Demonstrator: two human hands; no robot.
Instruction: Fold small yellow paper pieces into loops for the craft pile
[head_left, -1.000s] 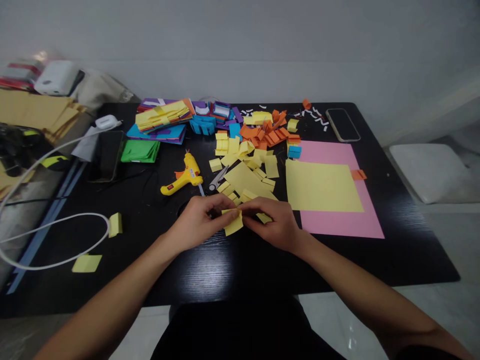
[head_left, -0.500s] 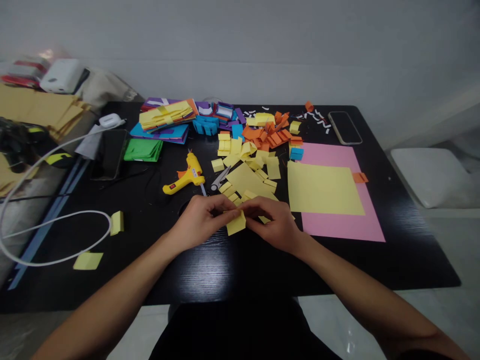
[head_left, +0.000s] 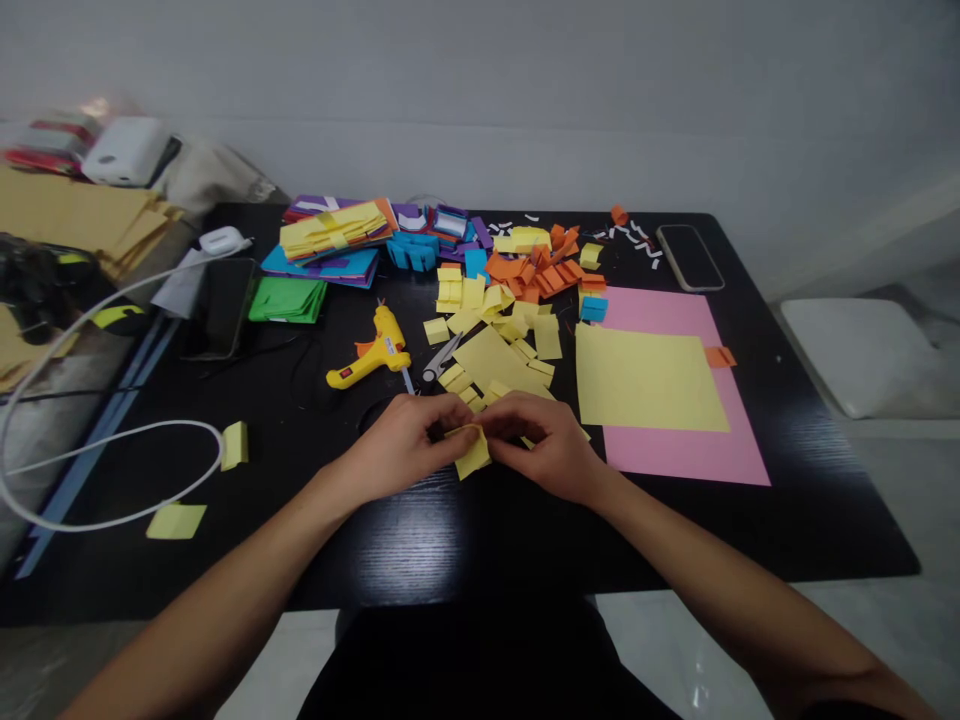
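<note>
Across the black table: coloured paper scraps over the far half, both forearms reaching in from the near edge.
Pink sheet: flat at the right, partly covered.
Yellow sheet: lying on the pink sheet, overlapping its left edge.
Heap of yellow slips: mid-table, just beyond the hands.
Left hand: fingertips pinching the left end of a folded yellow slip.
Right hand: fingers closed on the same slip from the right, meeting the other hand's fingertips.
Glue gun: yellow, on its side left of the heap, scissors just beside it.
Folded yellow slip: held between both hands, low over the table's middle.
</note>
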